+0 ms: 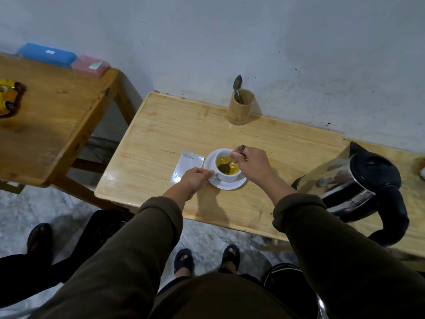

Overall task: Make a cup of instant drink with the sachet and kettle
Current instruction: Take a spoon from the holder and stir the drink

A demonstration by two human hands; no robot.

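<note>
Stirring looks to be the step in hand: the right hand (pixel 249 163) is closed around the handle of a spoon (pixel 226 165) whose bowl dips into the yellow drink inside the white cup (pixel 226 166). The cup stands on a white saucer (pixel 230 184) near the middle of the pale wooden table (pixel 174 132). The left hand (pixel 195 178) pinches the cup's handle or the saucer's edge, which of the two I cannot tell, to hold things steady. The sachet (pixel 187 165) lies flat on the table just left of the saucer, apparently emptied, and the kettle (pixel 354 185) sits on the table well to the right, its handle towards the person. With powder and water seemingly already in the cup, the task appears close to done. The next move probably calls for lifting the spoon out gently, letting it drip over the cup, and keeping the saucer still so nothing slops.
</note>
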